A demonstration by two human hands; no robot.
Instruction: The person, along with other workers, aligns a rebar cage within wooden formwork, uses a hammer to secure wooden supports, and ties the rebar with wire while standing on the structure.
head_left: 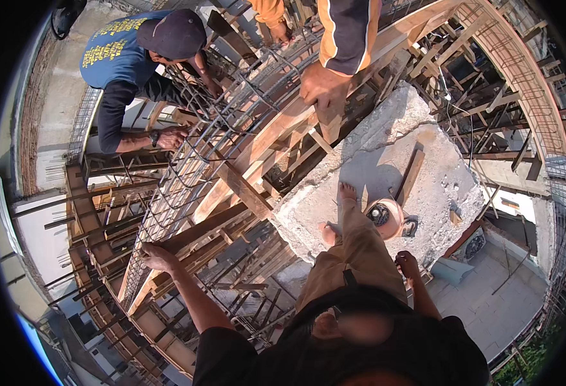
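My left hand [159,256] is at the near left end of a brown wooden board [199,230], its fingers closed round the board's edge beside the rebar cage [222,122]. My right hand [408,264] hangs low by my right leg with the fingers curled. What it holds, if anything, I cannot make out. A round orange-pink basin [395,225] with dark items in it sits on the rough concrete slab [450,174], just ahead of that hand. My bare feet are on the slab's left side.
A co-worker in a blue top and dark cap [173,33] reaches into the rebar at the far left. Another person's hand [324,90] rests at the timber formwork [283,132]. A wood batten [413,174] lies on the slab. Deep gaps with timber props surround the slab.
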